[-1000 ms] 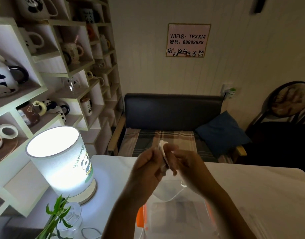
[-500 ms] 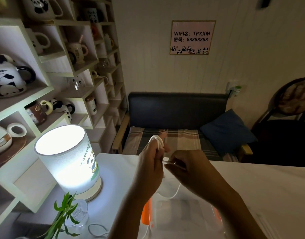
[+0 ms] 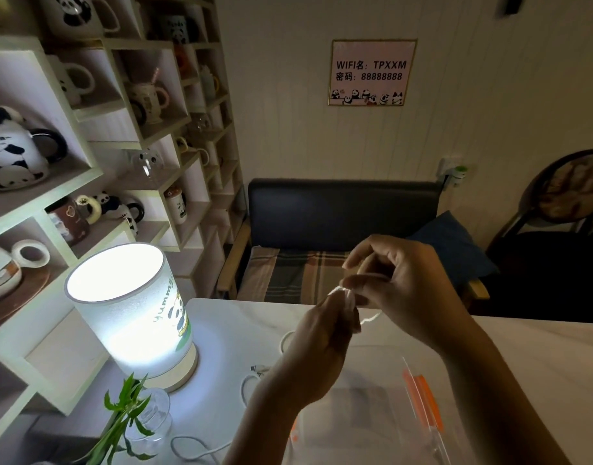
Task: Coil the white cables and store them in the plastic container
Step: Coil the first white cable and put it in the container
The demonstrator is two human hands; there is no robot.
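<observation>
- Head view: both hands are raised above the white table (image 3: 540, 357), meeting in front of the person.
- The left hand (image 3: 317, 344) is curled, its fingertips pinching a small bundle of white cable (image 3: 342, 295) at the top of the hand.
- The right hand (image 3: 402, 290) sits just beyond and to the right of the left, thumb and forefinger closed on the same cable at the point where the two hands touch.
- From that pinch a strand of the cable sags down between the hands, shows as a short bright arc just under the right hand, and loops out to the left of the left wrist.
- More of the white cable lies on the table below and left of the left forearm, with a small metal-tipped plug (image 3: 259, 369) at one end; whether it is the same cable I cannot tell.
- The clear plastic container (image 3: 372, 414), with orange latches (image 3: 422, 401), stands on the table directly beneath both forearms, nearer the person than the hands.
- Left of the left hand stands a lit lamp (image 3: 130, 303) with a panda print, and nearer the person a small glass vase (image 3: 151, 421) holding green stalks.
- Far left of the hands rise shelves (image 3: 97, 162) of panda mugs; beyond the hands is a dark bench (image 3: 338, 213) with a plaid cushion.
</observation>
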